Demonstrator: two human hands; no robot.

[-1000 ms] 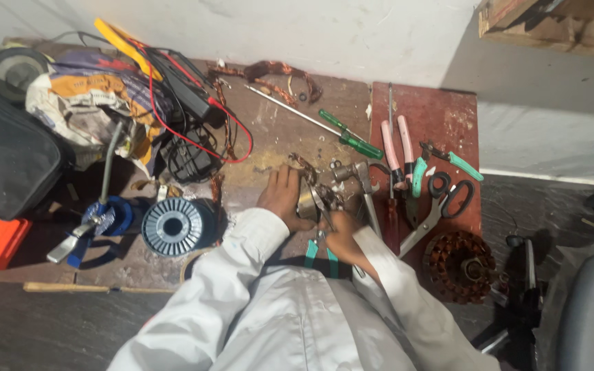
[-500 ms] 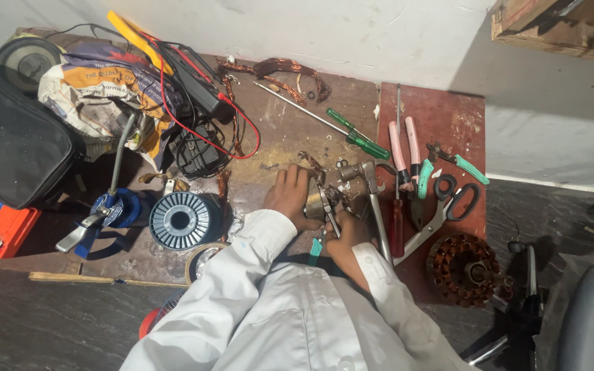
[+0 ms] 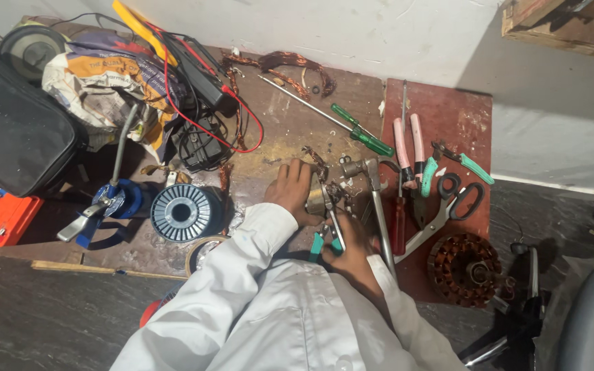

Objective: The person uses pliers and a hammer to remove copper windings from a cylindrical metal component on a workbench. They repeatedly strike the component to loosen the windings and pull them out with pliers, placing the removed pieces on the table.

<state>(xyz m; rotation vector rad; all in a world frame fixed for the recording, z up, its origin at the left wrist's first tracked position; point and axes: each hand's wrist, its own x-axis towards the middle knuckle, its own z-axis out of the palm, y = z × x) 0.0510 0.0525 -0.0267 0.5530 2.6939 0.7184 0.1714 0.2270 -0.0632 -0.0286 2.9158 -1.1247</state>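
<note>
The left hand [image 3: 291, 192] pins a small metal part [image 3: 317, 203] at the tabletop's [image 3: 276, 137] centre; the right hand [image 3: 349, 242], at its 5 o'clock, clamps teal-handled pliers [image 3: 329, 230] on it. A slip could jab the left fingers or knock the hammer [image 3: 377, 206] at 3 o'clock.

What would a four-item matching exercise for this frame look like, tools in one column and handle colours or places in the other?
Things:
1. screwdriver
2. scissors
3. wire spool
4. pliers

Descriptions:
a. held in the right hand
b. green handle, lying on the table
c. black handles
d. left of the left hand

Pairs: 1-b, 2-c, 3-d, 4-a
</note>
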